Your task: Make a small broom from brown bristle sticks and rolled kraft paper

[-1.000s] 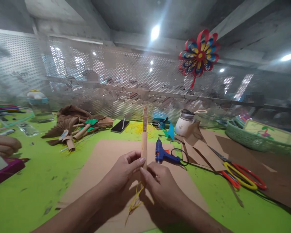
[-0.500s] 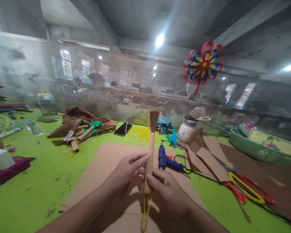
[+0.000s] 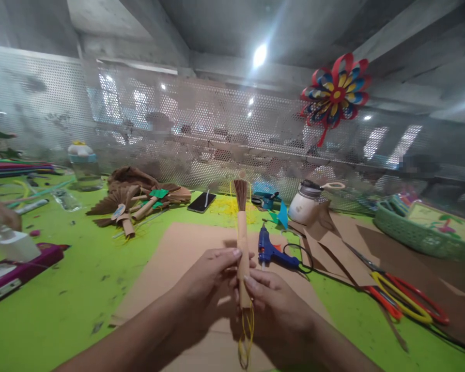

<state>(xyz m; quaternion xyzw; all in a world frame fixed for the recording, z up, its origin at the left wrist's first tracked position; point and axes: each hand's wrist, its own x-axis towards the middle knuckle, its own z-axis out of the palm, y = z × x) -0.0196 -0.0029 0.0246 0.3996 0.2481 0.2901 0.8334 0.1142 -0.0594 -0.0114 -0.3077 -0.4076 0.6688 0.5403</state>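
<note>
Upright before me is a folded paper fan [image 3: 243, 230], its narrow bundle of brown pleats rising out of a rolled tan paper sleeve. Yellow string [image 3: 247, 336] loops below the sleeve, and thin yellow strands run beside the pleats. My left hand [image 3: 211, 274] pinches the sleeve's left side around mid-height. Lower down, my right hand [image 3: 273, 294] grips it from the right, thumb in front. Some fingers of both hands are hidden behind the sleeve. Underneath lies a tan paper sheet [image 3: 170, 258]. A blue glue gun [image 3: 273, 250] rests just right of the fan.
Brown paper fans [image 3: 124, 209] lie back left, near a phone [image 3: 201, 202]. Scissors [image 3: 406, 297] sit on cardboard at right, before a green basket [image 3: 418, 235]. A white jar [image 3: 305, 204] stands behind. At left, another person's hand [image 3: 0, 217] is near a purple power strip [image 3: 42, 261].
The view has shifted slightly, so the table things appear further right. The fan now leans a little left at its top instead of right. Both hands keep their hold on the sleeve.
</note>
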